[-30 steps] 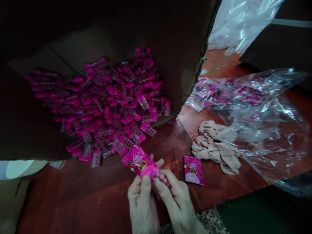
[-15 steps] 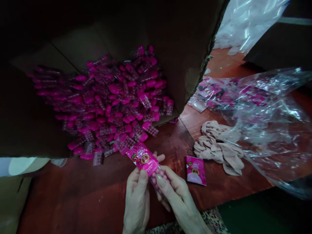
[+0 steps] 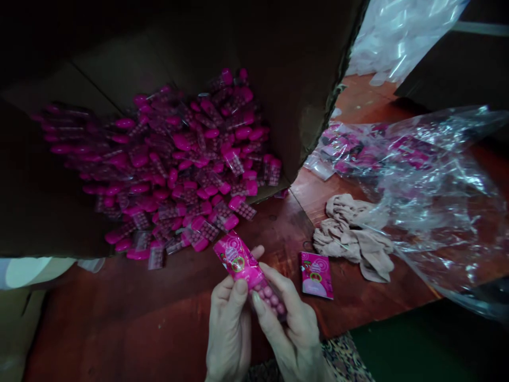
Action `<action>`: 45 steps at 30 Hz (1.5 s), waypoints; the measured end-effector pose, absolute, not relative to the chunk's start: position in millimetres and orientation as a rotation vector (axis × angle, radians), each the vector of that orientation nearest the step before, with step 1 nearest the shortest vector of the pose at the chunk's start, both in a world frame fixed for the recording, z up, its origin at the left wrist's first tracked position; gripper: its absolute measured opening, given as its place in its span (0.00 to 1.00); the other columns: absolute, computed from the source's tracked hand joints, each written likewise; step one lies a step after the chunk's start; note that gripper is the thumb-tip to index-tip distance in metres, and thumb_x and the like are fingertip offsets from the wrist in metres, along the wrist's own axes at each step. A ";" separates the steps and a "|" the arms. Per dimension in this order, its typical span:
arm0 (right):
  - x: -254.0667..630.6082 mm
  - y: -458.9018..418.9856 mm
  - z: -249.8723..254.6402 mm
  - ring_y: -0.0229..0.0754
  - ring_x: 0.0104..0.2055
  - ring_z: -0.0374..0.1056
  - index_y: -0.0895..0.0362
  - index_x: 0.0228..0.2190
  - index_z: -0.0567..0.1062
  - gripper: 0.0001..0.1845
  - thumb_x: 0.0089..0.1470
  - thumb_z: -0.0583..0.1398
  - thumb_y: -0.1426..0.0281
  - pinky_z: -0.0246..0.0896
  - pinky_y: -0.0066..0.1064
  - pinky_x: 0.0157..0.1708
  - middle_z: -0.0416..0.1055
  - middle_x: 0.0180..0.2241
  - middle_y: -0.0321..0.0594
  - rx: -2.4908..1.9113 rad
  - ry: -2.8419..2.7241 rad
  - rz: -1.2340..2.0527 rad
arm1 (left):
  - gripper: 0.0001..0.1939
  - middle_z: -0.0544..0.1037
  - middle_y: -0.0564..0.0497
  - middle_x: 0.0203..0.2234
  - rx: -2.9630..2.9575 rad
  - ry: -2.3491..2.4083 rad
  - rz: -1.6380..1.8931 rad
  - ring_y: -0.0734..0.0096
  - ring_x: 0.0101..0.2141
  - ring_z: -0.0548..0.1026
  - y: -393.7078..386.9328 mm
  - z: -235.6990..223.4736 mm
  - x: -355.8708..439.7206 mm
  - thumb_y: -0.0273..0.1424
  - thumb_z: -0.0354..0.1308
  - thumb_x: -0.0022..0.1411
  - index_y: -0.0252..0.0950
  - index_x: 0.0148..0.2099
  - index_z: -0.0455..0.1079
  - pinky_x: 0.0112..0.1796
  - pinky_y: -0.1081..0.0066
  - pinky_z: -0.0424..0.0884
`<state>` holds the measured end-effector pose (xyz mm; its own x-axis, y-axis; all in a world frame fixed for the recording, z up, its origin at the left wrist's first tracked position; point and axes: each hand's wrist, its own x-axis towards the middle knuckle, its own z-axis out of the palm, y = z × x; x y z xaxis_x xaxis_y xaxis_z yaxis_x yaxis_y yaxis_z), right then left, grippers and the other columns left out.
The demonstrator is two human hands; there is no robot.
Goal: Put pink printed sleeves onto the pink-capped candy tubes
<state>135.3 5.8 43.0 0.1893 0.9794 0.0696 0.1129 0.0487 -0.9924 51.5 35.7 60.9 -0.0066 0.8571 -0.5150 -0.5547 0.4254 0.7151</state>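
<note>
Between both hands is a small clear pack of pink candy balls, with a bright pink printed label sleeve over its far part. My left hand pinches the lower left edge of the sleeve, thumb on top. My right hand grips the pack from the right, its thumb lying along the candy balls. Just beyond the sleeve begins a heap of small clear candy packs with pink caps, spilling from the mouth of a cardboard box. What the fingers do underneath is hidden.
The dark cardboard box lies on its side on a reddish-brown table. To the right are a pink printed label stack, crumpled beige gloves and a large clear plastic bag. A white round container is at left.
The sleeve and pack have shifted slightly right and down with both hands. A clear end that stuck out past the sleeve's far edge no longer shows. The camera view has shifted slightly.
</note>
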 end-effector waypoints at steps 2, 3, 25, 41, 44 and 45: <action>136.0 7.2 44.8 0.38 0.32 0.75 0.56 0.50 0.66 0.18 0.57 0.54 0.71 0.70 0.21 0.32 0.77 0.37 0.40 -1.335 -1.170 0.990 | 0.11 0.76 0.42 0.46 0.350 1.089 1.146 0.61 0.41 0.75 33.9 59.5 51.2 0.32 0.60 0.54 0.36 0.40 0.77 0.43 0.66 0.70; 136.0 8.7 45.1 0.37 0.31 0.74 0.56 0.49 0.66 0.17 0.57 0.54 0.70 0.70 0.22 0.31 0.76 0.36 0.40 -1.328 -1.159 1.008 | 0.11 0.76 0.42 0.45 0.347 1.092 1.146 0.61 0.41 0.75 33.3 58.2 51.0 0.31 0.60 0.54 0.36 0.41 0.77 0.43 0.66 0.70; 120.7 6.5 32.7 0.36 0.26 0.72 0.58 0.38 0.68 0.09 0.56 0.53 0.67 0.66 0.22 0.25 0.74 0.27 0.37 -1.300 -1.174 1.174 | 0.12 0.80 0.43 0.32 0.336 1.148 1.230 0.59 0.37 0.77 41.4 52.9 45.6 0.37 0.63 0.49 0.34 0.32 0.78 0.41 0.63 0.71; 132.0 9.3 39.4 0.39 0.32 0.70 0.57 0.46 0.71 0.23 0.56 0.52 0.54 0.68 0.26 0.31 0.73 0.31 0.41 -1.255 -0.873 1.506 | 0.14 0.76 0.41 0.45 0.602 1.020 1.061 0.53 0.50 0.69 31.3 54.9 42.7 0.36 0.55 0.58 0.36 0.41 0.77 0.49 0.60 0.64; 126.6 11.2 39.8 0.40 0.35 0.70 0.57 0.44 0.72 0.23 0.56 0.53 0.53 0.67 0.26 0.34 0.73 0.34 0.42 -1.257 -0.818 1.488 | 0.15 0.78 0.41 0.43 0.516 1.046 1.089 0.56 0.45 0.73 34.7 54.5 40.8 0.38 0.54 0.59 0.36 0.42 0.77 0.46 0.61 0.68; 125.0 11.2 40.4 0.40 0.34 0.70 0.57 0.42 0.72 0.23 0.56 0.53 0.53 0.67 0.26 0.34 0.73 0.32 0.41 -1.281 -0.839 1.463 | 0.15 0.78 0.41 0.41 0.493 1.056 1.108 0.57 0.43 0.75 36.0 55.0 40.0 0.38 0.55 0.58 0.36 0.42 0.77 0.44 0.62 0.70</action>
<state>125.0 11.2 40.4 0.0356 0.9543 -0.2968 -0.2260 -0.2816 -0.9325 40.0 36.0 55.0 0.0603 0.8974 -0.4372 -0.4796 0.4101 0.7757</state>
